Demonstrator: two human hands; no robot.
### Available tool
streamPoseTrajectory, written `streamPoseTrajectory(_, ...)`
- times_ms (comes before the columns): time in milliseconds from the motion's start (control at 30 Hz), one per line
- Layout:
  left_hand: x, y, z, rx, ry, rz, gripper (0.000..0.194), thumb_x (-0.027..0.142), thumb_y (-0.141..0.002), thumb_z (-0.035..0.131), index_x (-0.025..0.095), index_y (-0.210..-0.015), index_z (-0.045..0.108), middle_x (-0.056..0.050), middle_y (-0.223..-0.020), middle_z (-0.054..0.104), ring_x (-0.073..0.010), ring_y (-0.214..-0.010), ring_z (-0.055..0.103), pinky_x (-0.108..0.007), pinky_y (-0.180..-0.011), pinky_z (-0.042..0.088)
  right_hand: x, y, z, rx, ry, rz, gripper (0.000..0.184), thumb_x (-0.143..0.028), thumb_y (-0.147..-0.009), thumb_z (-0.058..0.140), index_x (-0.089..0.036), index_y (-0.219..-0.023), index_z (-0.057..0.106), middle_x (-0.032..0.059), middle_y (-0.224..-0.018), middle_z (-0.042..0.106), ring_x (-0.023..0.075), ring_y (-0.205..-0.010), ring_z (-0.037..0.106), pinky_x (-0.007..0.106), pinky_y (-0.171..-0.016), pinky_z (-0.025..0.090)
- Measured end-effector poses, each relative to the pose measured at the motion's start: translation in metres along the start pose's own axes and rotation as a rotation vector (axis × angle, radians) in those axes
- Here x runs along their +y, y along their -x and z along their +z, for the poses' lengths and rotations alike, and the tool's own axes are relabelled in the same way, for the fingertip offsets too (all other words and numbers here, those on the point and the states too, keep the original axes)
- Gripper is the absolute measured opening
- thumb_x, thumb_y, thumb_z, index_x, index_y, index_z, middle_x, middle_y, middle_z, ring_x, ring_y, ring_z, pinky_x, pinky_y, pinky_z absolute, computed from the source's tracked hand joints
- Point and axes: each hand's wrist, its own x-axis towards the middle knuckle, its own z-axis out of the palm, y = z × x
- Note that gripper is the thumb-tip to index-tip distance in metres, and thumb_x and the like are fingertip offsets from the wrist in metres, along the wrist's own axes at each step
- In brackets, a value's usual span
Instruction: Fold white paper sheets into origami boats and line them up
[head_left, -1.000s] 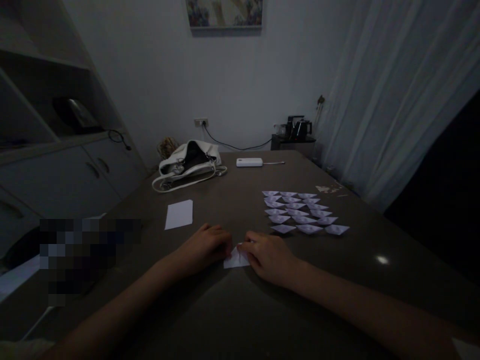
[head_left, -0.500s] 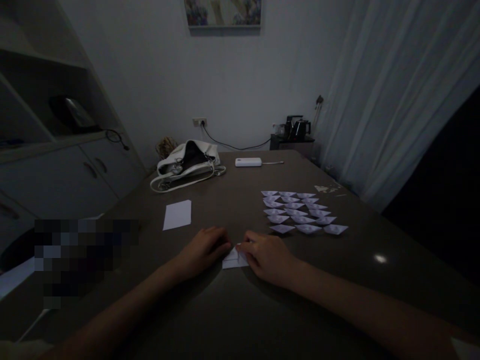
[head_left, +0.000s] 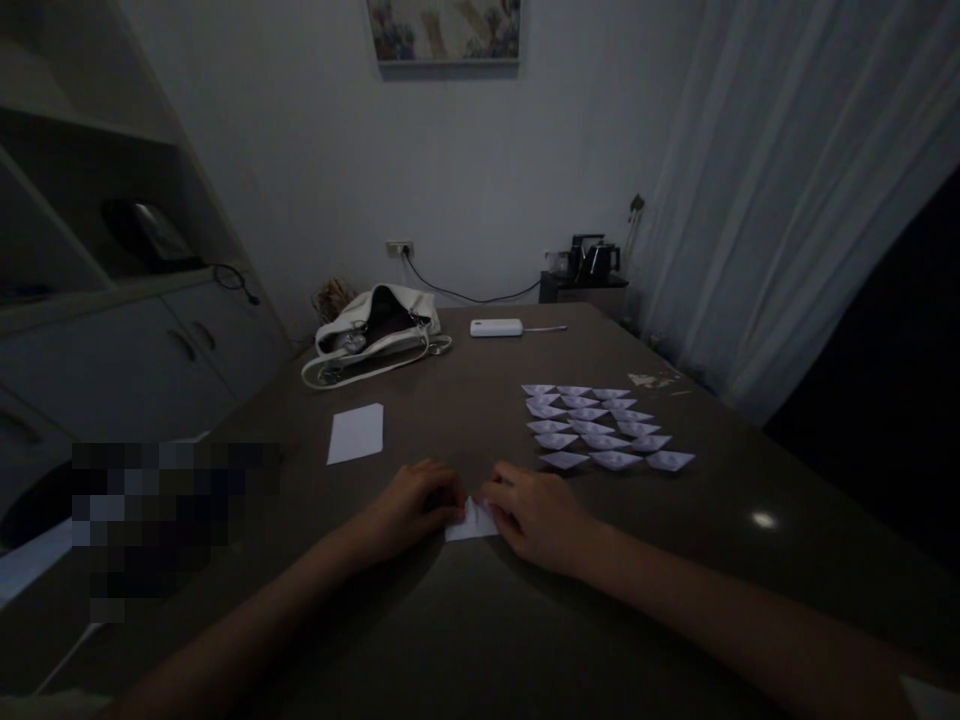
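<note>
18 boats (head_left: 616, 460) by my count, 6 rows of 3, at 2 o'clock if the clock's centred on the hands. Hands: 2, so 1 left hand (head_left: 416, 508) and 1 right hand (head_left: 544, 512), with 1 folded paper (head_left: 470, 529) between them. Also 1 bag (head_left: 412, 300) at 11, 1 white gadget (head_left: 496, 328) at 12, 1 painting (head_left: 450, 30) way up at 12, 1 socket plate (head_left: 393, 248) at 11. Flat paper (head_left: 356, 434) at 10: can't tell how many sheets. Scraps (head_left: 642, 380) at 2: too tiny to count.

Left hand (head_left: 416, 508), right hand (head_left: 541, 515), folded paper (head_left: 469, 530) between
</note>
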Motion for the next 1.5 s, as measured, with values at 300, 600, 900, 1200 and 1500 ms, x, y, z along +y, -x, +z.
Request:
streamPoseTrajectory(300, 0.001, 0.006, 0.002, 0.025, -0.054, 0.038, 0.009, 0.026, -0.088, 0.057, 0.02, -0.091, 0.062, -0.003, -0.089, 0.06, -0.0199, -0.087, 0.053, -0.031, -0.076, 0.038, 0.009, 0.001, 0.006, 0.117, -0.047, 0.26, 0.02, -0.035, -0.086, 0.056, -0.017, -0.089, 0.06, 0.0053, -0.09, 0.062, 0.0186, -0.076, 0.059, 0.028, -0.062, 0.039)
streamPoseTrajectory(600, 0.01, 0.006, 0.006, 0.057, -0.117, 0.087, 0.01, 0.022, -0.09, 0.053, 0.019, -0.094, 0.061, -0.005, -0.095, 0.06, -0.0211, -0.092, 0.053, -0.033, -0.08, 0.038, 0.009, -0.007, 0.009, 0.143, -0.327, 0.447, 0.012, -0.028, -0.076, 0.067, -0.019, -0.077, 0.059, -0.0003, -0.072, 0.065, 0.0145, -0.067, 0.057, 0.024, -0.055, 0.031)
streamPoseTrajectory(900, 0.008, 0.006, 0.007, 0.035, -0.105, 0.151, 0.016, 0.03, -0.087, 0.06, 0.019, -0.097, 0.061, -0.006, -0.096, 0.059, -0.0219, -0.091, 0.054, -0.034, -0.078, 0.041, 0.007, -0.005, 0.015, 0.13, -0.325, 0.374, 0.009, -0.023, -0.076, 0.066, -0.018, -0.073, 0.06, -0.0001, -0.068, 0.064, 0.013, -0.062, 0.056, 0.023, -0.054, 0.032)
streamPoseTrajectory(1200, 0.005, 0.008, 0.011, 0.049, -0.067, 0.149, 0.013, 0.024, -0.089, 0.057, 0.015, -0.095, 0.062, -0.006, -0.089, 0.059, -0.0176, -0.081, 0.056, -0.027, -0.069, 0.044, 0.006, 0.0, 0.004, 0.082, -0.281, 0.065, 0.01, -0.015, -0.075, 0.066, -0.016, -0.084, 0.065, 0.001, -0.074, 0.061, 0.0127, -0.065, 0.054, 0.023, -0.059, 0.036)
streamPoseTrajectory(1500, 0.004, 0.012, 0.012, 0.062, -0.086, 0.179, 0.016, 0.026, -0.09, 0.055, 0.014, -0.097, 0.064, -0.006, -0.087, 0.061, -0.0173, -0.078, 0.058, -0.026, -0.068, 0.045, 0.006, 0.002, 0.0, 0.014, -0.233, -0.133, 0.01, -0.011, -0.082, 0.058, -0.013, -0.086, 0.066, 0.0064, -0.083, 0.064, 0.0162, -0.077, 0.059, 0.026, -0.069, 0.044)
